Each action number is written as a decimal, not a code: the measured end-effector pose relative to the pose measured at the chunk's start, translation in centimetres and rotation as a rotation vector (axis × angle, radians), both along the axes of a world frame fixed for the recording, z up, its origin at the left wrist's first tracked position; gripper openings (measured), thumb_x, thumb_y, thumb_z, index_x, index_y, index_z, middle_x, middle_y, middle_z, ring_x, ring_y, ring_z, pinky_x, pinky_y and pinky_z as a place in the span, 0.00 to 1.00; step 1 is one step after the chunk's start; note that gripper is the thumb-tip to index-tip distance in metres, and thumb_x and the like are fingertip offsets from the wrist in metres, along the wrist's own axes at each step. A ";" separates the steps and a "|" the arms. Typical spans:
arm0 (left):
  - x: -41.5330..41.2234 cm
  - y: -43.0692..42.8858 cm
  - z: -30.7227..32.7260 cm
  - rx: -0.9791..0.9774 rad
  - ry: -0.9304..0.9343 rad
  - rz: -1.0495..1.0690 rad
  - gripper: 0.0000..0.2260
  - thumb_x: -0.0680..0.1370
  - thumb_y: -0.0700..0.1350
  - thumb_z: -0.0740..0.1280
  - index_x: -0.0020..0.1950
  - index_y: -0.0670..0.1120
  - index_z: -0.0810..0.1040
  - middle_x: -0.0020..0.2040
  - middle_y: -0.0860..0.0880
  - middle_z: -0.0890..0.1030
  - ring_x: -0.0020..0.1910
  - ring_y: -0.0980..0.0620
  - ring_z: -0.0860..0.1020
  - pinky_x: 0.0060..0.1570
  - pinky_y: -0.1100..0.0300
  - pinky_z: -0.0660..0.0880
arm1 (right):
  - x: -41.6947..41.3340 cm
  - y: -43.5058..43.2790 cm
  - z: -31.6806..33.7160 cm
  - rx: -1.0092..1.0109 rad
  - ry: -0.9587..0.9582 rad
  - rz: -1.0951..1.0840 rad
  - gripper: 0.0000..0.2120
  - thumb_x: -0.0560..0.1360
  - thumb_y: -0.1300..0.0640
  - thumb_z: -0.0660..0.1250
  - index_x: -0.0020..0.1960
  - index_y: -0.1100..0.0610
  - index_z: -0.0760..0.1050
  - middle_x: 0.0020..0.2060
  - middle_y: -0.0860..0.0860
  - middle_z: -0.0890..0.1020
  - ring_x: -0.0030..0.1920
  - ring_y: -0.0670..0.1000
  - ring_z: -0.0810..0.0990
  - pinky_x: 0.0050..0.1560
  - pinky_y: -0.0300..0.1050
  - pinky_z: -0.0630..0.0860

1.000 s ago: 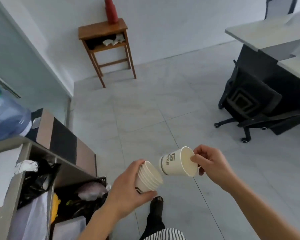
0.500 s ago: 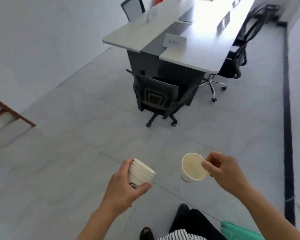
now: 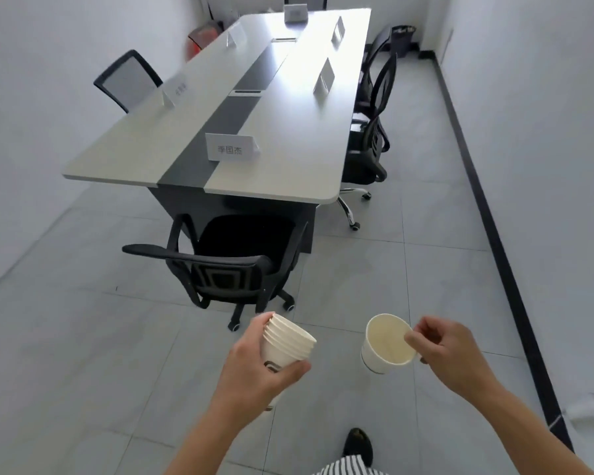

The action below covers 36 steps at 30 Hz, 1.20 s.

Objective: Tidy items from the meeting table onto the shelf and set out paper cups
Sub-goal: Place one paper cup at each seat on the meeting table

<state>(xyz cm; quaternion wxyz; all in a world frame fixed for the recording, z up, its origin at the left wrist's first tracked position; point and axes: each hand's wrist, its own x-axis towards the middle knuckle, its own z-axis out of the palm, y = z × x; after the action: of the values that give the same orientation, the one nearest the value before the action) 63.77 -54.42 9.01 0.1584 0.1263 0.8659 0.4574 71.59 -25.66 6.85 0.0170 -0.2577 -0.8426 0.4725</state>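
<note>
Your left hand [image 3: 254, 368] is wrapped round a nested stack of paper cups [image 3: 287, 344], thumb on the near side and fingers curled over the far side, with the stack tipped so its mouth faces far and right. Your right hand [image 3: 443, 351] pinches the rim of a single paper cup [image 3: 386, 341] between thumb and fingertips — that cup hangs just right of the stack, apart from it, its open mouth turned up toward you.

Both are held over the grey tiled floor [image 3: 83, 337], near you and well short of the meeting table [image 3: 288, 132]. The table runs off toward the far wall, pale with a dark strip down its middle. White name cards stand on it — the nearest name card [image 3: 230, 147] is by the strip, close to the near end. A black office chair [image 3: 227, 265] is pushed up to that near end, between you and the table. More black chairs [image 3: 371, 145] line the right side, and a mesh-backed chair [image 3: 127, 80] stands on the left. A dark shoe [image 3: 357, 445] shows at the bottom edge.
</note>
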 end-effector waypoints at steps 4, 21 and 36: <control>-5.6 3.6 -0.1 0.021 -0.010 -0.013 0.31 0.61 0.61 0.76 0.61 0.59 0.69 0.47 0.54 0.79 0.44 0.55 0.78 0.43 0.58 0.79 | -6.8 3.6 0.8 -0.008 0.020 -0.001 0.10 0.71 0.60 0.70 0.32 0.61 0.75 0.28 0.60 0.78 0.29 0.57 0.75 0.36 0.62 0.78; -41.1 13.7 -0.4 0.077 -0.078 0.059 0.28 0.64 0.52 0.80 0.59 0.57 0.71 0.45 0.53 0.81 0.43 0.58 0.79 0.45 0.55 0.81 | -41.6 14.3 2.7 -0.001 0.037 -0.028 0.10 0.72 0.62 0.71 0.33 0.61 0.75 0.29 0.60 0.79 0.30 0.56 0.76 0.37 0.63 0.78; -60.6 22.8 -1.4 0.047 -0.193 0.398 0.29 0.61 0.56 0.79 0.59 0.60 0.71 0.47 0.52 0.81 0.44 0.56 0.79 0.46 0.59 0.80 | -73.9 23.6 -0.7 -0.028 -0.102 0.288 0.09 0.72 0.60 0.70 0.34 0.56 0.74 0.26 0.49 0.76 0.29 0.49 0.72 0.35 0.49 0.72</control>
<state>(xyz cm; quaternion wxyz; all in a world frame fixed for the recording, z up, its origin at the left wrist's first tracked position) 3.15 -31.60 7.62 0.1439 -0.0878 0.8436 0.5098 -2.29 -2.09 6.19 -0.0975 -0.1580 -0.8641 0.4679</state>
